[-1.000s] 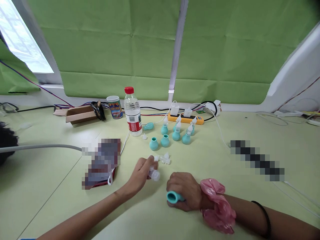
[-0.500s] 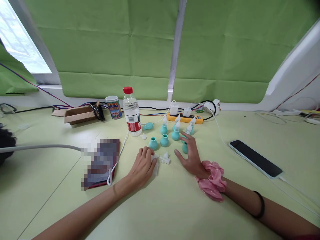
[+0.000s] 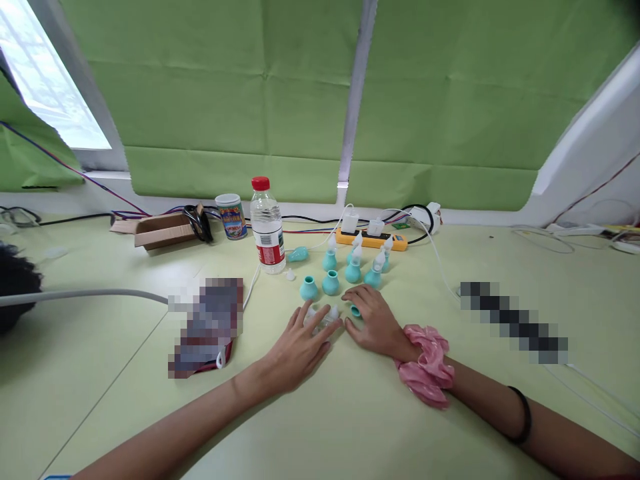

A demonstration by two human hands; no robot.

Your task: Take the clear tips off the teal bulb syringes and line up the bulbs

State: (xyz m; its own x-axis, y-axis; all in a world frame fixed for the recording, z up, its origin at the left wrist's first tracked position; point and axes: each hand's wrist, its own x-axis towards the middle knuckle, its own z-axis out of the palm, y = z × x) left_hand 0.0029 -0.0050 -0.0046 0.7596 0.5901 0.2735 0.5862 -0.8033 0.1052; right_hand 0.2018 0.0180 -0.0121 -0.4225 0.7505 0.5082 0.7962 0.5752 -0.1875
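Our left hand (image 3: 300,343) lay open over clear nozzles (image 3: 325,316); our right hand (image 3: 374,320) loosely cupped a soft, light teal bulb (image 3: 355,311), best gripped around its belly.

A pale green table (image 3: 350,413) carries teal bulbs (image 3: 330,283) at its middle, a water bottle (image 3: 267,230), tin (image 3: 231,215) and cardboard box (image 3: 163,230) far left, a yellow power strip (image 3: 373,239) behind.

Both my forearms reach forward and converge. My left hand (image 3: 300,343) lies palm down, fingers (image 3: 320,327) spread and extended. My right hand (image 3: 373,320) sits just beside it, palm down, fingers (image 3: 353,295) loosely curled.
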